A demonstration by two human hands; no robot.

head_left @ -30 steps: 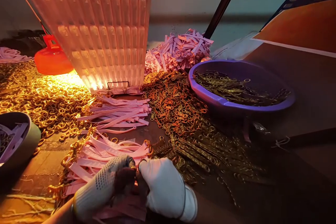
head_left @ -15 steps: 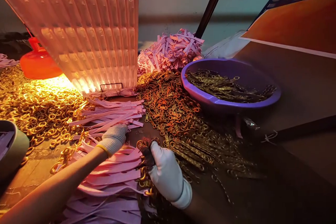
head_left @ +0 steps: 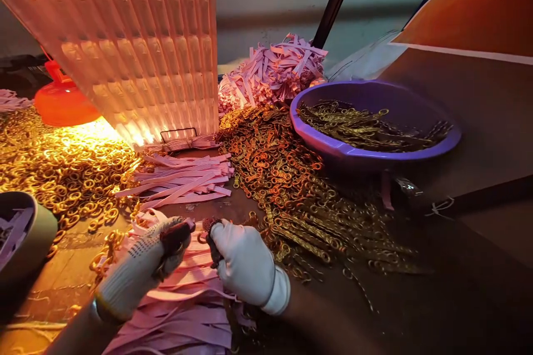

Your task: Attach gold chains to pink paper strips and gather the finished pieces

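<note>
Both my hands wear white knit gloves with dark fingertips and meet low in the middle of the view. My left hand is curled, its fingertips pinched near a pink strap end. My right hand is closed on a small gold clasp at its fingertips. Under both hands lies a pile of pink straps, some with gold clasps attached. A loose heap of gold clasps and chains spreads just right of my right hand. A neat stack of pink straps lies behind my hands.
A purple basin holding gold chains stands at the right. A ribbed translucent panel leans at the back, with a red lamp over gold rings at left. A grey bowl sits at the left edge. More pink straps are heaped behind.
My left hand reached forward to the strap stack, then drew back to meet my right hand. My right hand stayed closed on gold hardware and shifted slightly left.
</note>
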